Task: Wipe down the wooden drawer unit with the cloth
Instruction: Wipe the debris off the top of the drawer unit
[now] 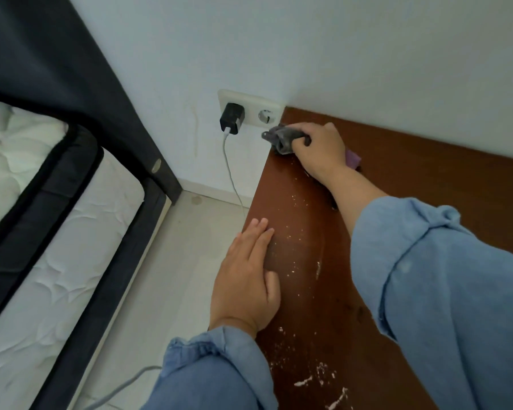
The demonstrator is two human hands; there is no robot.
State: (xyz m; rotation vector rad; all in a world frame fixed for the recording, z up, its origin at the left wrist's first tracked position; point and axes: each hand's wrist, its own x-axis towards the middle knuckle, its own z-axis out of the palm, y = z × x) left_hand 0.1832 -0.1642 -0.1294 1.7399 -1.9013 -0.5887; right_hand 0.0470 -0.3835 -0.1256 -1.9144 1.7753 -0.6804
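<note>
Cleaning is under way at the far corner of a wooden drawer unit (397,179), where the person's right hand (317,149) is closed around a bunched grey cloth (283,137), with a purple patch of it showing under the wrist, pressed onto the reddish-brown surface at its left rear corner, close to the wall. The left hand (246,273) lies flat and open, holding nothing, its palm at the unit's left edge with the fingers on the wood, seemingly to steady the person's reach. White crumbs and smears (305,261) trail from the middle of the top towards the near edge, so the job looks barely begun; only the top is in view and the drawers themselves cannot be seen. To do this pass well, the cloth would probably be best drawn from the corner towards the body in overlapping strokes, gathering the debris rather than flicking it to the floor (172,261), and kept clear of the double wall socket (249,109) just beside the corner, where a black charger (231,118) is plugged in and its white cable (231,173) hangs down the wall (308,48). Left of the unit, a quilted white mattress (57,261) with dark edging sits against a dark upholstered headboard (57,60). Both arms wear rolled blue sleeves (444,291).
</note>
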